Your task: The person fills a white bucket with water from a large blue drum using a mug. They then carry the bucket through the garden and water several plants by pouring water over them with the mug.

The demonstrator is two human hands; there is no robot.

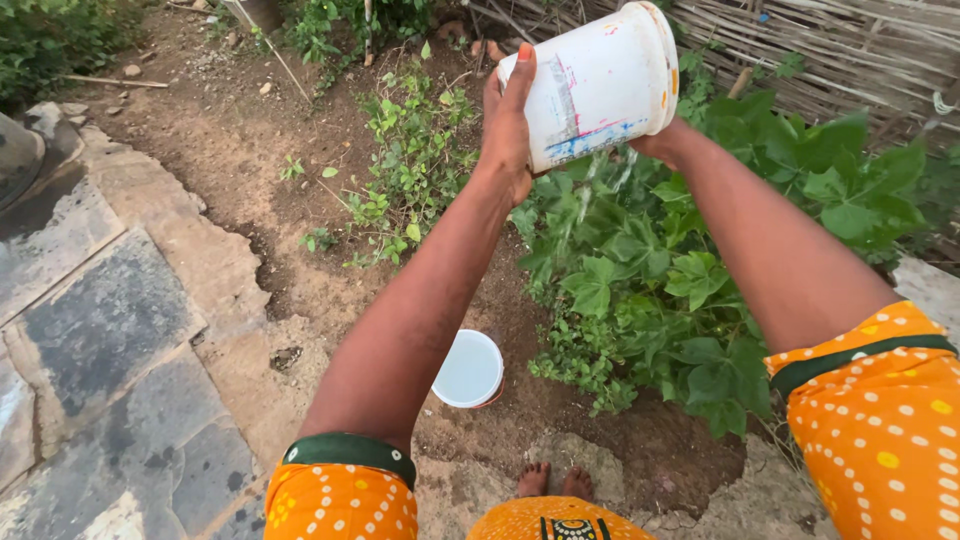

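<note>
At the upper centre of the frame, a white plastic bucket (pixel 598 82) is tipped on its side, long axis running left to right, base toward the left, mouth tilted to the lower right. Thin streams of water (pixel 592 180) fall from it onto leafy green plants (pixel 680 280). The left hand (pixel 508 120) presses flat fingers against the base; the right hand (pixel 660 145) is mostly hidden beneath, its fingers impossible to make out. Lower centre, a small white bucket (pixel 468 369) stands on soil, its contents unclear.

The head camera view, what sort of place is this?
Most likely a home garden or yard. Both hands tip a white bucket, pouring water over leafy green plants growing in bare soil, with a woven stick fence behind and stone paving alongside.
</note>
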